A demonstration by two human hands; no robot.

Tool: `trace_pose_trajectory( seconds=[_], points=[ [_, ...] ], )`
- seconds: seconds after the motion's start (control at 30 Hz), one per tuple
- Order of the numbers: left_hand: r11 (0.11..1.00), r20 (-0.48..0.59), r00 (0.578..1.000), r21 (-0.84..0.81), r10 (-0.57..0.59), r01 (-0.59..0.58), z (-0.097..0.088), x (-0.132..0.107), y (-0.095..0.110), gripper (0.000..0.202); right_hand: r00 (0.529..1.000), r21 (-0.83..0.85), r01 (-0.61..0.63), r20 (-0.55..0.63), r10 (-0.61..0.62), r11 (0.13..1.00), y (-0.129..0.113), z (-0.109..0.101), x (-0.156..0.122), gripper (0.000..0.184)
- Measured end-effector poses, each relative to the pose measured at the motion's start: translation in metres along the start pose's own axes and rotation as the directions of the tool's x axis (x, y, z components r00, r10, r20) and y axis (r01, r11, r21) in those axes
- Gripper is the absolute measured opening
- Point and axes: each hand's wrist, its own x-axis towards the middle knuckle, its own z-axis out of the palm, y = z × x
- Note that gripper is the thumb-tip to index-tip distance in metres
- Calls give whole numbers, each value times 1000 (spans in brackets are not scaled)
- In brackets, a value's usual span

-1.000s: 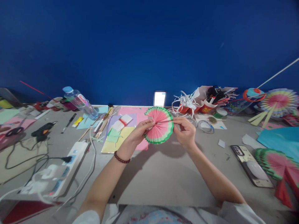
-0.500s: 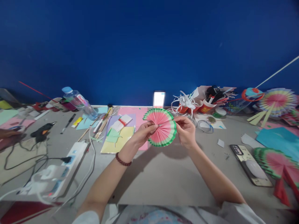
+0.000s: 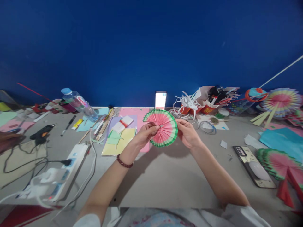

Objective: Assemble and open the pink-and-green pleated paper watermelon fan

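Note:
I hold a round pleated paper fan [image 3: 163, 127], pink with a white and green rim like a watermelon slice, above the grey table [image 3: 165, 176]. My left hand [image 3: 145, 134] pinches it at its middle with thumb and fingers closed. My right hand [image 3: 188, 132] grips its right edge, fingers closed. The fan is spread almost to a full circle and faces me. A dark red bead bracelet [image 3: 123, 161] sits on my left wrist.
Coloured paper sheets [image 3: 120, 138] lie left of the fan, with a water bottle [image 3: 79, 104], a glue gun [image 3: 42, 132] and a power strip [image 3: 68, 164] with cables. A phone [image 3: 254, 165], finished fans [image 3: 279, 164] and red cups [image 3: 203, 108] are at right. Another person's hand [image 3: 9, 138] shows at far left.
The fan has closed its gap and now reads as an almost full circle; both hands shifted slightly. Another person's hand has come in at the far left.

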Motion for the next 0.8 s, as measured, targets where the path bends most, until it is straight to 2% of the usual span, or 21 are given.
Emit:
trace_pose_trajectory(
  seconds=[0.33, 0.47, 0.63, 0.8],
  points=[
    [999, 33, 999, -42, 6, -5, 5, -3, -5, 33, 996, 75, 60, -78, -54, 995, 0, 2, 2, 30],
    [996, 18, 1000, -85, 8, -7, 13, -7, -5, 29, 989, -1, 114, -97, -114, 993, 3, -2, 6, 32],
    [988, -16, 999, -147, 50, -52, 22, -13, -7, 26, 977, -132, 210, 3, -212, 969, 9, -8, 8, 30],
    [984, -82, 994, -158, 71, -83, 26, -16, -11, 20, 985, -85, 173, 41, -170, 981, 11, -7, 7, 30]
  ],
)
